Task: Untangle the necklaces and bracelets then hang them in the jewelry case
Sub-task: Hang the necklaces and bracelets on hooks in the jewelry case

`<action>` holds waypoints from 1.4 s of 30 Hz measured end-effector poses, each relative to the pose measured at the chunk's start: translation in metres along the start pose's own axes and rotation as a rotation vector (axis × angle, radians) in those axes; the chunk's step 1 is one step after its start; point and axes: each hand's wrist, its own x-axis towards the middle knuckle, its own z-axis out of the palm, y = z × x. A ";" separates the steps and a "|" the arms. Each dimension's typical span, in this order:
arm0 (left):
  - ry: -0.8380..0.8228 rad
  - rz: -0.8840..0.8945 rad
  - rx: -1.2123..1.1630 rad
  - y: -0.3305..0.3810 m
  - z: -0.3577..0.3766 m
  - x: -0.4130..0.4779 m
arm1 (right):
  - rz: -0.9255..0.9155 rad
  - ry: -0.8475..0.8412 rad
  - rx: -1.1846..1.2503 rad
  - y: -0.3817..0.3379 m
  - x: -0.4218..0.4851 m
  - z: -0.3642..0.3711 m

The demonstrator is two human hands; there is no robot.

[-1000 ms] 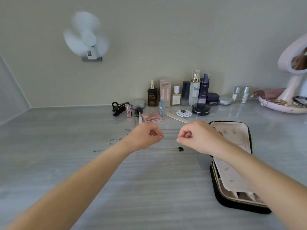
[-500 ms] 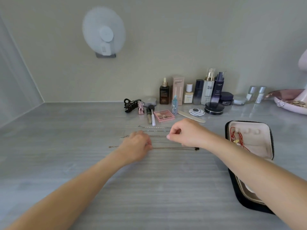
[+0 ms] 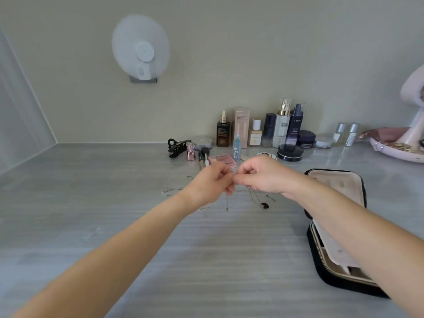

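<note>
My left hand [image 3: 212, 183] and my right hand [image 3: 261, 174] meet fingertip to fingertip above the grey tabletop, both pinching a thin necklace. Its chain hangs down from my fingers, with a small end piece [image 3: 227, 209] below the left hand and a dark pendant [image 3: 265, 205] below the right. Other fine silver chains [image 3: 172, 190] lie flat on the table behind my hands. The black jewelry case [image 3: 335, 187] stands open at the right, its beige lining showing, partly hidden by my right forearm.
Cosmetic bottles and jars [image 3: 282, 127] line the back wall, with a black hair claw [image 3: 177, 146], brushes and a pink palette [image 3: 221, 159] in front. A white fan [image 3: 141, 49] hangs on the wall. A pink mirror tray [image 3: 394, 150] sits far right.
Both hands have risen from the table and come together, lifting the pendant necklace, which lay stretched flat half a second ago. The view has also shifted a little.
</note>
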 end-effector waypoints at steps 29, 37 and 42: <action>-0.232 0.099 0.104 0.083 0.103 0.040 | 0.184 0.389 0.536 0.090 -0.102 -0.112; -0.202 0.164 0.119 0.099 0.118 0.045 | 0.275 0.384 0.440 0.116 -0.111 -0.115; -0.187 0.154 0.147 0.104 0.126 0.050 | 0.280 0.490 0.375 0.117 -0.108 -0.110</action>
